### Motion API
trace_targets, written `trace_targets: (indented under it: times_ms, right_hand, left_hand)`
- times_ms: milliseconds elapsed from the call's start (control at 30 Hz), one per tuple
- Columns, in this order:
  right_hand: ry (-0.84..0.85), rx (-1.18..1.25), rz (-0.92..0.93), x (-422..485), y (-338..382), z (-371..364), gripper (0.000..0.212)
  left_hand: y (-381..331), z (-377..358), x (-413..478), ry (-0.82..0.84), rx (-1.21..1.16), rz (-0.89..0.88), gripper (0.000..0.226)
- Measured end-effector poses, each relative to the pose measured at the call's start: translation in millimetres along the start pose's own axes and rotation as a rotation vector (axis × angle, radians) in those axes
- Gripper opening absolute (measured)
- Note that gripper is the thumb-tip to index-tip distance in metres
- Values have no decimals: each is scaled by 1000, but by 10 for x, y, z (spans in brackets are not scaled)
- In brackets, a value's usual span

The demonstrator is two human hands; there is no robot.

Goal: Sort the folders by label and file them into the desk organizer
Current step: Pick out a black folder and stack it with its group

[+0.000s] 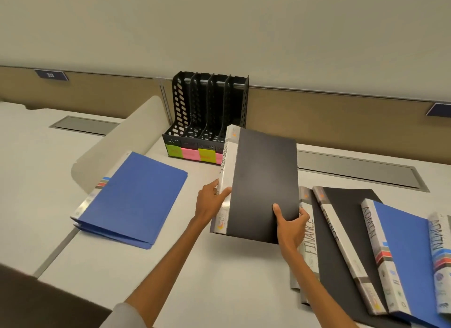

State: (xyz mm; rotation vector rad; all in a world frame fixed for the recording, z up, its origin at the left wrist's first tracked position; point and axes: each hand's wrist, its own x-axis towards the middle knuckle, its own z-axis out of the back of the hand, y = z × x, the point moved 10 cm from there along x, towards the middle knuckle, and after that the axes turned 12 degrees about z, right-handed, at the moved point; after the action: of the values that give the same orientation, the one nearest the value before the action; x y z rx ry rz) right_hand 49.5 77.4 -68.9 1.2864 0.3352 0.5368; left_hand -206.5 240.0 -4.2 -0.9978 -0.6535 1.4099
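I hold a black folder with a white spine marked SPORTS above the desk, tilted toward the organizer. My left hand grips its spine; my right hand grips its lower right corner, thumb on the cover. The black desk organizer stands upright at the back with several slots, all seemingly without folders, and green and pink sticky labels along its front. Two black FINANCE folders and two blue ADMIN folders lie overlapping at the right. A blue folder pile lies at the left.
A curved grey divider panel rises left of the organizer. Metal cable trays are set into the desk behind the folders. A brown partition wall runs along the back. A dark chair edge shows at the bottom left.
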Motion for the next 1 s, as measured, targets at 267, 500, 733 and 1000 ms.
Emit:
trace_targets:
  times_ms: [267,500,733,1000]
  right_hand:
    - [101,-27,-14,-728,-47,-743,75]
    - [134,-38,-46,-1216,-122,-1223,72]
    - [190,-189,44,-1400,-45,-1536,76]
    - [266,-486,119,-1462,-60,-1687,83]
  left_hand:
    - [814,783,88,-33,109,105,44]
    - [1219,1257,182,-38,118,110,34]
    - [1417,1581,253,-127,156,117,31]
    - [1545,1654,320,-179,294,123,43]
